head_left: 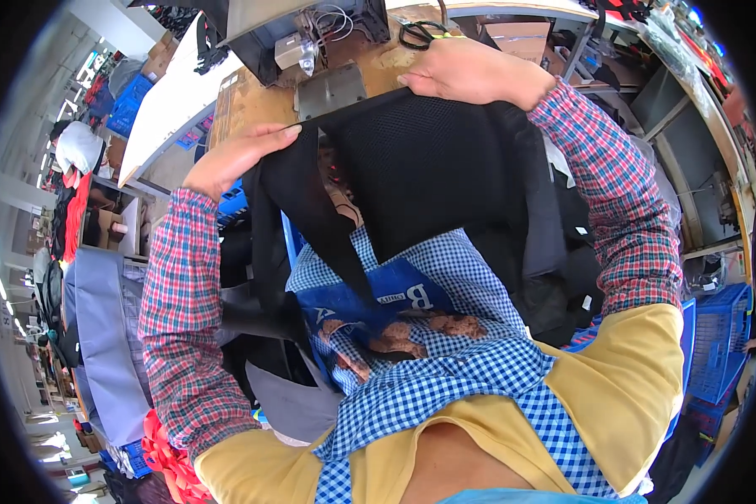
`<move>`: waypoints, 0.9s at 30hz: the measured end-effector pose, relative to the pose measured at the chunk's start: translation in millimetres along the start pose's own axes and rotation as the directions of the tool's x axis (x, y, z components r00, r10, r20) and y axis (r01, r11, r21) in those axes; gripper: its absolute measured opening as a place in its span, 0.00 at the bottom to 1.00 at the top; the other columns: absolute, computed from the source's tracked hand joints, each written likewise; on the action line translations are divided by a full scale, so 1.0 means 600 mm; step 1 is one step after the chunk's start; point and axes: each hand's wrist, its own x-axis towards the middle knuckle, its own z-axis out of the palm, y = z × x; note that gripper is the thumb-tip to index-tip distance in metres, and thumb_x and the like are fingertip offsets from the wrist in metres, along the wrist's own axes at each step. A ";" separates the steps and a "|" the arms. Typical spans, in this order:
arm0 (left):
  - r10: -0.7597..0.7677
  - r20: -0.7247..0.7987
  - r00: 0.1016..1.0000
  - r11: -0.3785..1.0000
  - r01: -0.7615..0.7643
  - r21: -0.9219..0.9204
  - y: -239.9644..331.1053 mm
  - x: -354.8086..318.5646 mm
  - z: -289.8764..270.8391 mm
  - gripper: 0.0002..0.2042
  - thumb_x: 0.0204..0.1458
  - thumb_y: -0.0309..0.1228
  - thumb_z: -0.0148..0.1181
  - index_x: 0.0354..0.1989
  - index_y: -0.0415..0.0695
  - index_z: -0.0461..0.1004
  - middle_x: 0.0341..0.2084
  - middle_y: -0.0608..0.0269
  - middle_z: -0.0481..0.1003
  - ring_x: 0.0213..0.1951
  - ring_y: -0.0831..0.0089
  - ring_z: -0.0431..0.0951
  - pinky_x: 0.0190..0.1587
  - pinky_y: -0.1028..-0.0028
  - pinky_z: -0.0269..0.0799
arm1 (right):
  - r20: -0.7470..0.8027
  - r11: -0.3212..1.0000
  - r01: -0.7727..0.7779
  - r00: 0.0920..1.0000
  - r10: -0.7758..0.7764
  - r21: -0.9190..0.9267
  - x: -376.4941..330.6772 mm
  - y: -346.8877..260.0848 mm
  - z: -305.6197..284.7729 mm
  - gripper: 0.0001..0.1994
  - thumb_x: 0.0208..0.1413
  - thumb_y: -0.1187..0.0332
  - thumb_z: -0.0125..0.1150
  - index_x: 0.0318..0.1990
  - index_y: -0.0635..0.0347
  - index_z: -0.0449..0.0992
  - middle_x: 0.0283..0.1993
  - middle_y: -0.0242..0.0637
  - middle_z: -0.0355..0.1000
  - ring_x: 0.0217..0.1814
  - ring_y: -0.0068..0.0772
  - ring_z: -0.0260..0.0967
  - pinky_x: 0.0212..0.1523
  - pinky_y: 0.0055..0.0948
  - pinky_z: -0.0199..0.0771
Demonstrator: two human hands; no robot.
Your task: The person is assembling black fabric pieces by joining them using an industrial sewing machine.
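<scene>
A black mesh fabric piece (428, 168) with long strap-like strips hangs from the wooden table's near edge, over my lap. My left hand (245, 158) pinches its upper left edge, thumb and fingers pressed together. My right hand (470, 71) is closed at its top edge, farther right, with the fingers partly hidden. Just beyond that hand lie black loop handles with some yellow, seemingly scissors (420, 35); whether the hand touches them I cannot tell. Between my hands, a metal plate (332, 92) is set in the tabletop beneath a grey machine (298, 38).
More dark fabric pieces (563, 244) hang or lie at my right side. A blue crate (718, 344) stands at the right, another blue crate (130, 102) at the far left. Grey fabric (105, 336) and red ribbon-like material (172, 462) lie on the left. A white tabletop (172, 101) extends left of the machine.
</scene>
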 end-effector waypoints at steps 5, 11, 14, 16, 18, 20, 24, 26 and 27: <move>0.135 0.019 0.991 0.987 -0.136 0.085 -0.021 0.082 -0.030 0.24 0.57 0.45 0.57 0.51 0.35 0.73 0.47 0.60 0.75 0.51 0.74 0.71 0.57 0.79 0.60 | 0.017 0.998 0.068 0.998 -0.067 -0.015 0.043 0.066 0.031 0.16 0.58 0.63 0.50 0.22 0.65 0.68 0.20 0.48 0.65 0.27 0.53 0.66 0.31 0.45 0.66; -0.043 0.066 0.997 0.997 0.038 0.072 -0.037 0.168 -0.062 0.23 0.56 0.45 0.57 0.50 0.35 0.75 0.48 0.61 0.74 0.50 0.73 0.71 0.58 0.79 0.59 | 0.154 0.991 -0.052 0.988 0.033 0.120 0.092 0.122 0.062 0.15 0.57 0.65 0.48 0.22 0.66 0.65 0.19 0.48 0.62 0.23 0.49 0.62 0.30 0.41 0.64; 0.015 0.051 0.999 0.998 -0.018 0.056 -0.060 0.196 -0.075 0.24 0.55 0.45 0.58 0.49 0.35 0.75 0.49 0.61 0.74 0.51 0.73 0.71 0.58 0.78 0.58 | 0.185 0.985 -0.121 0.978 0.097 0.125 0.108 0.125 0.063 0.16 0.58 0.64 0.47 0.22 0.67 0.66 0.19 0.47 0.62 0.22 0.45 0.61 0.30 0.39 0.64; -0.019 0.072 0.997 1.000 0.017 0.016 -0.078 0.209 -0.091 0.25 0.55 0.46 0.58 0.50 0.36 0.75 0.49 0.59 0.74 0.51 0.72 0.70 0.58 0.77 0.57 | 0.155 0.981 -0.129 0.982 0.107 0.142 0.118 0.125 0.063 0.17 0.59 0.64 0.47 0.22 0.67 0.67 0.19 0.47 0.63 0.22 0.44 0.61 0.31 0.38 0.64; -0.031 0.059 0.998 0.999 0.030 0.014 -0.073 0.218 -0.091 0.25 0.55 0.47 0.57 0.50 0.36 0.75 0.49 0.59 0.74 0.52 0.71 0.70 0.59 0.77 0.57 | 0.131 0.975 -0.156 0.982 0.136 0.157 0.115 0.136 0.070 0.17 0.59 0.63 0.47 0.22 0.67 0.67 0.20 0.47 0.63 0.22 0.43 0.61 0.31 0.38 0.65; -0.046 0.034 0.998 0.999 0.046 0.012 -0.074 0.220 -0.095 0.25 0.55 0.47 0.57 0.50 0.36 0.75 0.49 0.58 0.74 0.52 0.71 0.70 0.59 0.76 0.57 | 0.122 0.971 -0.184 0.979 0.166 0.156 0.124 0.138 0.070 0.18 0.61 0.61 0.47 0.23 0.67 0.69 0.20 0.46 0.65 0.23 0.42 0.63 0.33 0.37 0.66; -0.017 -0.005 1.000 0.999 0.017 0.050 -0.036 0.196 -0.076 0.27 0.54 0.48 0.58 0.52 0.36 0.74 0.51 0.57 0.73 0.54 0.70 0.69 0.60 0.76 0.56 | 0.134 0.970 -0.210 0.972 0.193 0.127 0.117 0.142 0.062 0.19 0.62 0.60 0.47 0.25 0.68 0.72 0.20 0.45 0.66 0.23 0.41 0.64 0.34 0.37 0.67; -0.005 -0.071 0.997 0.996 0.011 0.090 -0.014 0.172 -0.069 0.27 0.54 0.48 0.58 0.53 0.36 0.73 0.51 0.57 0.73 0.54 0.69 0.69 0.60 0.76 0.56 | -0.001 0.986 -0.132 0.991 0.133 0.099 0.118 0.143 0.063 0.20 0.63 0.59 0.47 0.28 0.69 0.74 0.21 0.45 0.67 0.24 0.40 0.65 0.35 0.37 0.68; 0.021 -0.102 0.995 0.991 -0.006 0.137 -0.014 0.166 -0.070 0.27 0.54 0.48 0.58 0.53 0.37 0.73 0.51 0.57 0.73 0.55 0.69 0.69 0.61 0.75 0.55 | -0.001 0.987 -0.123 0.992 0.124 0.100 0.121 0.139 0.058 0.20 0.63 0.59 0.47 0.28 0.69 0.74 0.21 0.45 0.67 0.24 0.40 0.65 0.35 0.37 0.68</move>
